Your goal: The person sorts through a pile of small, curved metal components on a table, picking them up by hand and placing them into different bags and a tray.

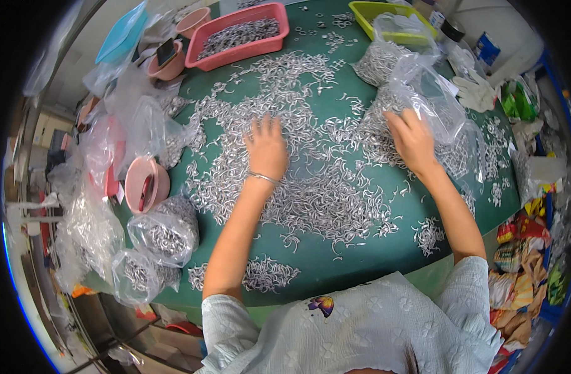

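Hands apart above the table. Left hand: palm down, fingers spread toward twelve o'clock on the curved pieces strewn around centre. Right hand: fingers bent toward eleven, beside the bag at two; grip cannot be told.

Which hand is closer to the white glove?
Right: the right hand is below and left of the white glove in the picture; the left hand is farther left, over loose silvery pieces.
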`<state>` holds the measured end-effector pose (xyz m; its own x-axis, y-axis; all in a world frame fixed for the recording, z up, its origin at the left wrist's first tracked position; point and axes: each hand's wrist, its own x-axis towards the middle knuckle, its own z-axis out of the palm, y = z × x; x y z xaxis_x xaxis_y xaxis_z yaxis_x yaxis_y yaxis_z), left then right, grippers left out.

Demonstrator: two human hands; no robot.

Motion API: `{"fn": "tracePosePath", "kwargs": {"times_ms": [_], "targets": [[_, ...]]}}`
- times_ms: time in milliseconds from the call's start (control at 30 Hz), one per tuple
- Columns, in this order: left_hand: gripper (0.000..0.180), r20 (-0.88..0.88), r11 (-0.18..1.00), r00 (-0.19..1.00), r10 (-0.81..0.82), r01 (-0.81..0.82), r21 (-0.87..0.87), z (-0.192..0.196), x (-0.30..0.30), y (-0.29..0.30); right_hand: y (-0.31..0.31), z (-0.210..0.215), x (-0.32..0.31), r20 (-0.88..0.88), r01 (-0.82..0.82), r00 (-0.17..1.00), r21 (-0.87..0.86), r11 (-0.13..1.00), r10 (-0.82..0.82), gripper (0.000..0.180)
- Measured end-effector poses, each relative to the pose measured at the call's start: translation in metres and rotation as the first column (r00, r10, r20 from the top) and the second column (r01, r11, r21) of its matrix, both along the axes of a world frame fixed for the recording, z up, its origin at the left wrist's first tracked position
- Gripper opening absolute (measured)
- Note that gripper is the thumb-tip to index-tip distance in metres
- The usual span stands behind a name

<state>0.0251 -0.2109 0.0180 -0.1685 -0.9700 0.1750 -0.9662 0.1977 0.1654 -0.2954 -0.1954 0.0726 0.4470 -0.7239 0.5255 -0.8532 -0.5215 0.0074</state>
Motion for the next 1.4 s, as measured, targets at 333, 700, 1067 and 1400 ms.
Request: {"fn": "tracePosePath", "kwargs": {"times_ms": [333,700,1067,1400], "targets": [[0.112,-0.585,0.898,0.727,-0.359,0.440,-0.005,-0.002,-0.136,-0.026,0.001,0.021,-0.043,0.123,0.230,0.966,-0.019,0.973,-0.226,0.035],[0.067,-0.929,0.932,0.261,-0.261,0.320,-0.171,-0.021,-0.157,-0.073,-0.067,0.035,0.018,0.235,-0.049,0.970,-0.082,0.995,0.067,0.011],[0.025,-0.938,0.943,0.154,-0.311,-0.076,-0.325,-0.004,-0.088,-0.139,-0.158,0.046,0.120,0.291,-0.130,0.935,-0.253,0.959,0.204,0.012],[0.032,-0.869,0.983,0.463,-0.176,0.037,-0.180,-0.040,-0.047,-0.140,-0.102,0.047,0.077,0.321,-0.139,0.916,-0.311,0.940,0.242,0.031]]}}
